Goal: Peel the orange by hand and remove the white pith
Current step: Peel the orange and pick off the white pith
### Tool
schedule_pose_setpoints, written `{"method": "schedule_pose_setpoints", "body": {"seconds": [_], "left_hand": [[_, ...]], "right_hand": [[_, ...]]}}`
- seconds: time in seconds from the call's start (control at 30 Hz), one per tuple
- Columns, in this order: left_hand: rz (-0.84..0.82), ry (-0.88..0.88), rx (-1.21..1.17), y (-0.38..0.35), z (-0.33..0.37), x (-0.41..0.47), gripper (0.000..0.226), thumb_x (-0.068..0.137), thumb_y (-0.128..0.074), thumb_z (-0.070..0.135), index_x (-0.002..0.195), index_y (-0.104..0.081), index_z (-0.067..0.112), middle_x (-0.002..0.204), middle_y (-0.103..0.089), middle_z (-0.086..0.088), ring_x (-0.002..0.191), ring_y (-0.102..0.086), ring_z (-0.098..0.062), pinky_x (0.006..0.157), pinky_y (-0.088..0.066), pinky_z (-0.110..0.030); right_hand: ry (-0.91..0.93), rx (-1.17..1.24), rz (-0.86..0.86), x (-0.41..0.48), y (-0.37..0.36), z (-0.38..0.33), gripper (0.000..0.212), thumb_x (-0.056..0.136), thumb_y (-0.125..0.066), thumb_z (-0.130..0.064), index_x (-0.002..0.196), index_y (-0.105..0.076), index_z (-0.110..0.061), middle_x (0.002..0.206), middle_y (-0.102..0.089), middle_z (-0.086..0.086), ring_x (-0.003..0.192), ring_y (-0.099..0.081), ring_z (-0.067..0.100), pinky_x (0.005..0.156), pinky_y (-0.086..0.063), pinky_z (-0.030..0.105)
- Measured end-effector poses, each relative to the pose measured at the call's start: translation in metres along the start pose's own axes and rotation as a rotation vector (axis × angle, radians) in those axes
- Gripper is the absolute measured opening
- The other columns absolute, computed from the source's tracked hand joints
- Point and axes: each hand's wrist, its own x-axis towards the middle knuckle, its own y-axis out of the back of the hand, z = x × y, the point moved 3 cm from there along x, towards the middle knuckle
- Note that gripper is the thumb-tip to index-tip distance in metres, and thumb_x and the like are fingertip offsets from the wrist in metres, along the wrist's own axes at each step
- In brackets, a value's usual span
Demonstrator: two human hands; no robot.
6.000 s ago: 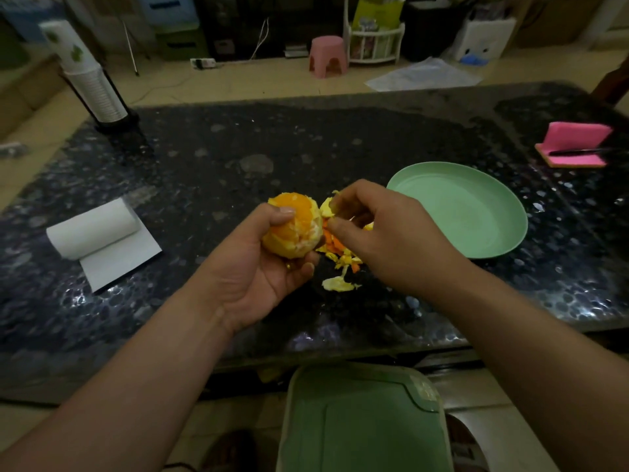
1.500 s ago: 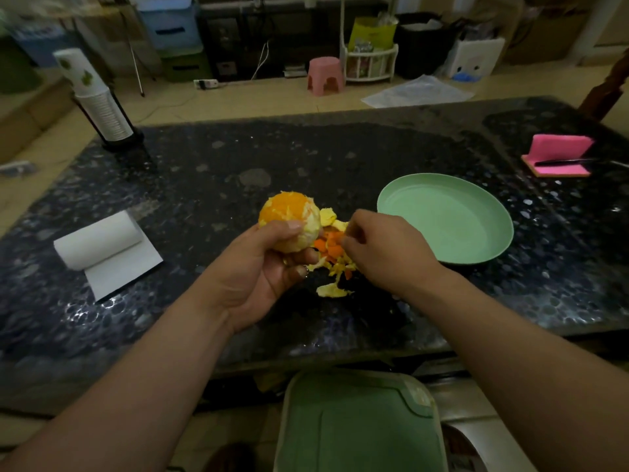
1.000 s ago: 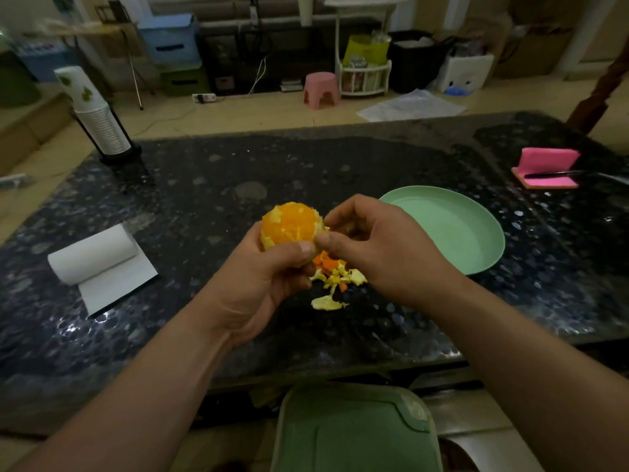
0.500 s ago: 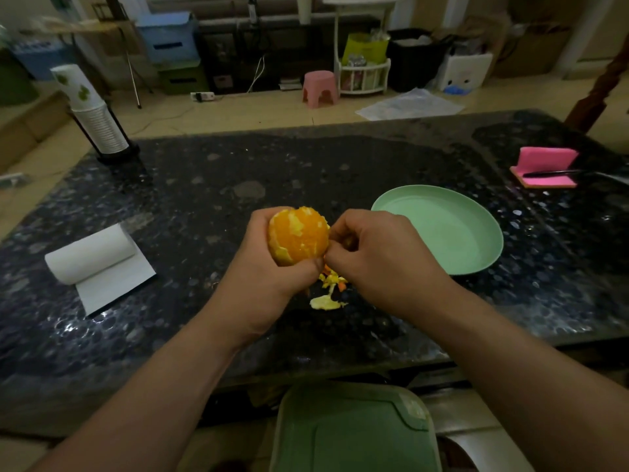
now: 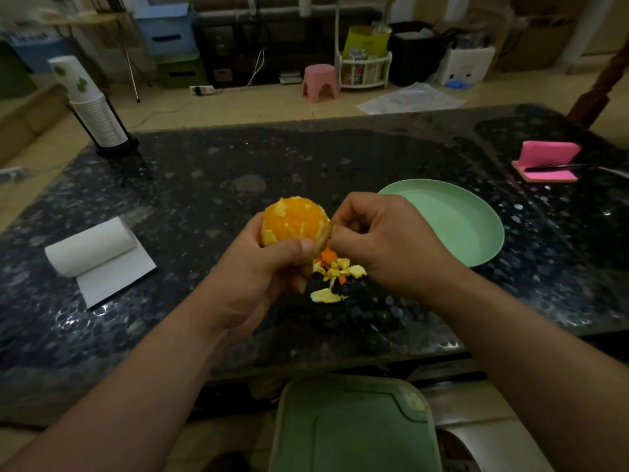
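Observation:
A mostly peeled orange with patches of white pith sits above the dark stone table. My left hand grips it from below, thumb across its front. Right beside it, my right hand pinches a strip of pith or peel at the orange's right edge. A small pile of orange and yellow peel scraps lies on the table under both hands.
A pale green plate stands to the right of my hands. A roll of paper towel lies at the left, a stack of paper cups at the back left. A pink sponge with a knife lies far right. A green bin lid sits below the table edge.
My right hand dropped a scrap on the pile, then came back to the orange's right edge. My left hand turned the orange and raised it slightly.

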Motion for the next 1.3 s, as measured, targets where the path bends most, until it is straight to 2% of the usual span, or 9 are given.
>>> {"method": "schedule_pose_setpoints", "body": {"seconds": [0.2,0.4,0.57,0.67,0.73,0.9,1.03,1.13,1.3], "left_hand": [[-0.072,0.045,-0.084,0.003,0.001,-0.002,0.050,0.077,-0.073,0.015,0.125,-0.059,0.006,0.092,-0.066,-0.010,0.066,-0.059,-0.018,0.047,-0.046,-0.026],[-0.108,0.065,-0.133,0.007,-0.001,-0.002,0.066,0.067,-0.078,0.025,0.124,-0.058,0.000,0.089,-0.065,-0.011,0.064,-0.059,-0.018,0.046,-0.045,-0.025],[-0.148,0.129,-0.211,0.009,-0.001,-0.007,0.055,0.067,-0.077,0.024,0.116,-0.065,0.001,0.091,-0.064,-0.013,0.062,-0.058,-0.018,0.045,-0.044,-0.023],[-0.203,0.137,-0.248,0.011,0.000,-0.009,0.062,0.059,-0.092,0.023,0.113,-0.070,0.003,0.092,-0.065,-0.013,0.064,-0.058,-0.019,0.046,-0.044,-0.023],[-0.232,0.141,-0.258,0.012,0.001,-0.011,0.073,0.055,-0.098,0.030,0.116,-0.069,0.003,0.093,-0.064,-0.013,0.065,-0.058,-0.019,0.047,-0.043,-0.024],[-0.260,0.163,-0.323,0.013,0.003,-0.012,0.070,0.055,-0.098,0.029,0.115,-0.073,0.003,0.105,-0.059,-0.019,0.065,-0.056,-0.020,0.045,-0.045,-0.024],[-0.293,0.160,-0.365,0.015,0.003,-0.014,0.070,0.061,-0.095,0.028,0.122,-0.070,0.003,0.115,-0.052,-0.023,0.067,-0.056,-0.021,0.046,-0.047,-0.024],[-0.384,0.159,-0.472,0.018,0.006,-0.016,0.068,0.072,-0.088,0.028,0.129,-0.063,0.002,0.116,-0.057,-0.025,0.072,-0.058,-0.022,0.049,-0.050,-0.025],[-0.348,0.151,-0.426,0.015,0.009,-0.015,0.067,0.066,-0.093,0.029,0.124,-0.070,0.002,0.117,-0.061,-0.024,0.072,-0.059,-0.022,0.049,-0.049,-0.024]], "right_hand": [[0.011,0.091,-0.050,0.002,0.001,0.003,0.011,0.091,-0.072,-0.013,0.080,-0.071,-0.016,0.069,-0.069,0.010,0.058,-0.054,0.011,0.055,-0.045,0.033],[0.003,0.137,-0.049,0.006,0.001,0.008,0.012,0.093,-0.071,-0.009,0.081,-0.071,-0.015,0.071,-0.069,0.013,0.060,-0.058,0.017,0.057,-0.048,0.038],[-0.014,0.160,-0.066,0.008,0.001,0.009,0.010,0.094,-0.070,-0.008,0.086,-0.072,-0.011,0.077,-0.071,0.018,0.064,-0.061,0.021,0.060,-0.052,0.045],[-0.011,0.170,-0.073,0.008,0.002,0.009,0.008,0.095,-0.070,-0.008,0.088,-0.072,-0.011,0.079,-0.072,0.018,0.066,-0.062,0.023,0.061,-0.054,0.046],[-0.001,0.178,-0.072,0.007,0.002,0.009,0.008,0.096,-0.069,-0.008,0.088,-0.072,-0.010,0.079,-0.072,0.019,0.066,-0.062,0.024,0.061,-0.053,0.046],[0.003,0.179,-0.061,0.009,0.001,0.010,0.010,0.097,-0.068,-0.008,0.088,-0.071,-0.008,0.077,-0.071,0.017,0.064,-0.063,0.017,0.059,-0.051,0.036],[-0.008,0.170,-0.064,0.011,0.000,0.013,0.009,0.097,-0.068,-0.008,0.089,-0.071,-0.007,0.078,-0.071,0.018,0.064,-0.063,0.015,0.059,-0.051,0.028],[-0.065,0.157,-0.035,0.012,0.003,0.021,0.009,0.099,-0.069,-0.009,0.091,-0.071,-0.005,0.077,-0.073,0.015,0.058,-0.062,0.006,0.053,-0.047,0.019],[-0.136,0.101,-0.043,0.017,0.002,0.028,0.008,0.103,-0.066,-0.015,0.098,-0.072,-0.016,0.083,-0.078,0.002,0.068,-0.071,0.009,0.059,-0.052,0.023]]}}
